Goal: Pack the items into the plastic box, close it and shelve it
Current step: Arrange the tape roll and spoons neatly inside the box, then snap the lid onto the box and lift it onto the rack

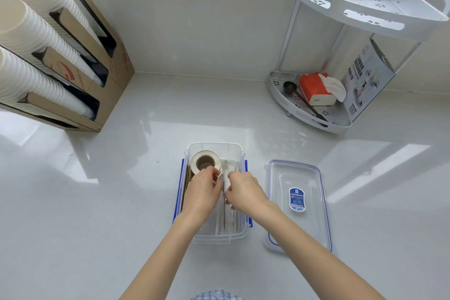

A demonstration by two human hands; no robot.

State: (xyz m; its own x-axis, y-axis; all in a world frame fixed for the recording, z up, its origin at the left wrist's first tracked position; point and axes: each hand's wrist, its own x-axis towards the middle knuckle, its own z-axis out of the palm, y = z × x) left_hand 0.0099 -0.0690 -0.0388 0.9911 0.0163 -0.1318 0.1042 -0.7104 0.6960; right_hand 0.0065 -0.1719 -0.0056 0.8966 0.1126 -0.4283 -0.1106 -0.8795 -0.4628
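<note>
**Still packing: box open, lid set aside**

Evidently the packing stage is not yet finished. The box (239, 151) is seen open on the counter (121, 178), near the middle, with both hands lowered into it. A tape roll (204, 158) has been stood at the far left of the box, and a strip of brown cardboard (186, 185) is lodged along the left wall. Pale, flat items (227, 221), possibly wrapped cutlery, are laid lengthwise on the right side.

The left hand (203, 193) is curled around a small white disc (220, 179) just beside the roll; the right hand (243, 190) is pinched on one of the pale items. The hands are held close together, though whether they touch cannot be told.

The lid (298, 202) is left lying flat on the counter just to the right of the box, so closing has not been done. Shelving is also outstanding; a two-tier rack (365, 7) at the far right, its upper tier bare, is judged a likely place for the box.

Much of the box's contents is covered by the hands and wrists. What the disc is cannot be made out, nor can the pale items be identified with certainty. No loose items are seen on the counter, so the packing is judged to be nearly complete.
</note>
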